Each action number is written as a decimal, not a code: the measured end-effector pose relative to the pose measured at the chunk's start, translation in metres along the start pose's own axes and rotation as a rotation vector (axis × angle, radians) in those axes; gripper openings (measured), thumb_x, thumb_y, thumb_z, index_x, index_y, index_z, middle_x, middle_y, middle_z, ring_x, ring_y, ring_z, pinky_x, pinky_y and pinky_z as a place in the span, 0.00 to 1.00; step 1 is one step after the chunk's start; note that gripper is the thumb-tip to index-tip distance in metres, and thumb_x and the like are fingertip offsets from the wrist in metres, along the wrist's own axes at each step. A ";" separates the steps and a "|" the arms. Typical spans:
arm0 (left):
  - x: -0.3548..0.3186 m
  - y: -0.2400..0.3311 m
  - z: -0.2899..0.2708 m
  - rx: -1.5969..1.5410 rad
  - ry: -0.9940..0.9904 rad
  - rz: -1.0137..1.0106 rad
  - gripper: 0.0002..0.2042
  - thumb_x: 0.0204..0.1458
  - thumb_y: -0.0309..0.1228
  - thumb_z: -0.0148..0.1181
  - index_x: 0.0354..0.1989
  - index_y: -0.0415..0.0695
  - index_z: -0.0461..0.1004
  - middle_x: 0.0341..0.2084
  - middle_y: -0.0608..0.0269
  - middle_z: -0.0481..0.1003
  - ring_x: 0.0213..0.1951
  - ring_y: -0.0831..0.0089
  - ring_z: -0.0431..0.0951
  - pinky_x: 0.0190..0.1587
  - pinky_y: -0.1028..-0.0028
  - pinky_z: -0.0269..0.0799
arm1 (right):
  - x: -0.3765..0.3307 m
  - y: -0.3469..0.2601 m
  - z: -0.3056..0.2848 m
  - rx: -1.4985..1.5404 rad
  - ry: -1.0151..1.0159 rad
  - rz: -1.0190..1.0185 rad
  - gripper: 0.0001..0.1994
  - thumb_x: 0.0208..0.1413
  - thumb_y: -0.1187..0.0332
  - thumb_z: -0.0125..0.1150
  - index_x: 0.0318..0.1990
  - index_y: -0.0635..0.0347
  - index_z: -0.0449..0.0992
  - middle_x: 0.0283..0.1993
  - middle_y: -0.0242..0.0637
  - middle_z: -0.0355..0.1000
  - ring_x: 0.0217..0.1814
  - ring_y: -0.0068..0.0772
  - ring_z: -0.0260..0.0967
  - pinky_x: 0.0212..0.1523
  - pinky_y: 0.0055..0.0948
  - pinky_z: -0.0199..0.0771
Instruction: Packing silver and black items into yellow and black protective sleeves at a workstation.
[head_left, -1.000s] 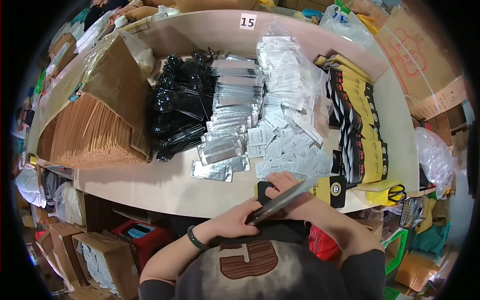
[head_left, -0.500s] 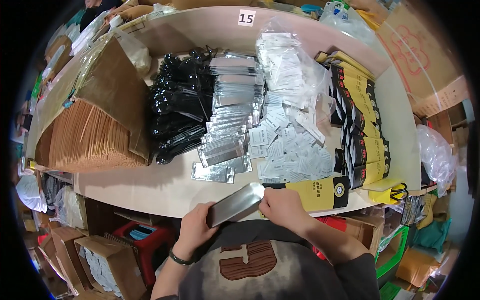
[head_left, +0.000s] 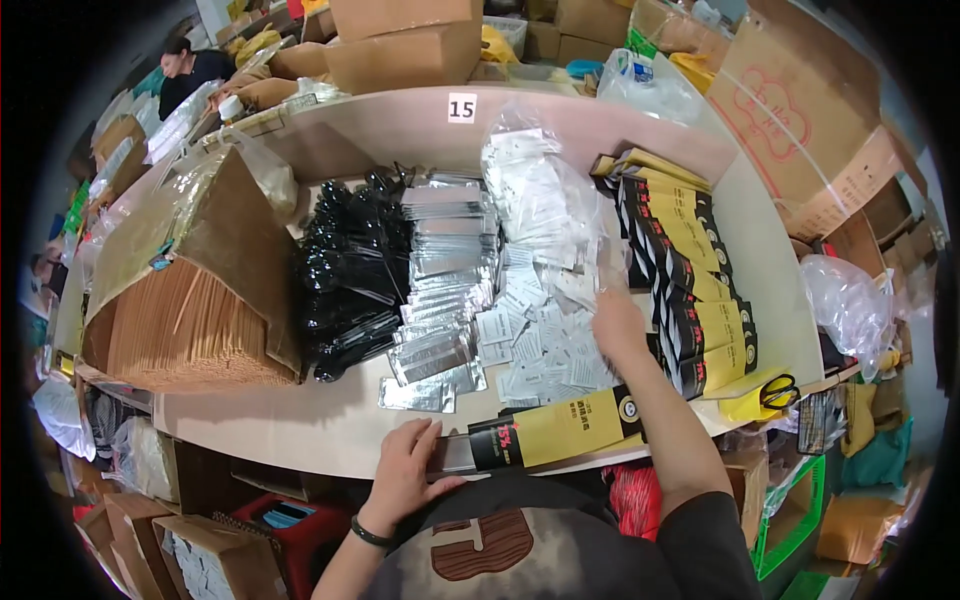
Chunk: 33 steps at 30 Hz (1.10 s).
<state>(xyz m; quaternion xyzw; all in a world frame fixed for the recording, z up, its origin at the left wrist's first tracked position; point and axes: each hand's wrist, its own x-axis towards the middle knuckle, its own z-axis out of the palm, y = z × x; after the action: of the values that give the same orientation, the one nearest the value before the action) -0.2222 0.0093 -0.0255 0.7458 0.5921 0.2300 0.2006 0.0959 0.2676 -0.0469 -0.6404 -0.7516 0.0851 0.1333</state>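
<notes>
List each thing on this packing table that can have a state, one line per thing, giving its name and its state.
Left hand: open, flat on the silver pouch.
Silver pouch: lying flat, partly inside the yellow sleeve.
Yellow sleeve: lying flat at the table's near edge.
Right hand: reaching onto the white sachets, grip hidden.
White sachets: loose, spread out.
Black packets: piled.
Yellow sleeves: overlapping in a row.
Scissors: closed.

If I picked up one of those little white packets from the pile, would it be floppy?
Probably a bit floppy: the little white packets look thin and flat. Likely light too, since they lie loosely heaped at many angles. The right hand rests on the pile, so a push would probably make them slide over each other.
</notes>
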 end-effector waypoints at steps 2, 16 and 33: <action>-0.001 -0.002 0.006 0.005 0.060 0.013 0.39 0.37 0.43 0.76 0.60 0.42 0.67 0.55 0.48 0.67 0.56 0.48 0.67 0.60 0.56 0.63 | 0.005 0.022 0.009 -0.055 -0.077 0.077 0.08 0.54 0.68 0.54 0.37 0.61 0.75 0.40 0.52 0.75 0.44 0.56 0.73 0.45 0.50 0.71; -0.007 -0.001 0.002 -0.015 0.205 -0.091 0.23 0.47 0.32 0.69 0.54 0.43 0.73 0.52 0.51 0.72 0.55 0.50 0.70 0.58 0.58 0.67 | -0.024 -0.110 0.034 0.058 0.094 -0.820 0.08 0.46 0.73 0.58 0.34 0.65 0.75 0.48 0.48 0.73 0.53 0.51 0.69 0.54 0.44 0.71; 0.021 -0.084 -0.041 0.129 0.480 -0.159 0.16 0.46 0.22 0.62 0.46 0.44 0.75 0.49 0.53 0.74 0.49 0.52 0.75 0.49 0.62 0.73 | -0.049 -0.184 0.024 0.384 -0.360 -0.602 0.07 0.49 0.72 0.63 0.37 0.60 0.77 0.39 0.45 0.72 0.44 0.52 0.71 0.44 0.42 0.72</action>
<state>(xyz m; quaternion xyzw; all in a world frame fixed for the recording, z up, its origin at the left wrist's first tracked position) -0.3084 0.0489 -0.0374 0.6321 0.6931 0.3458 0.0240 -0.0772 0.1898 -0.0190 -0.3299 -0.8873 0.2921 0.1359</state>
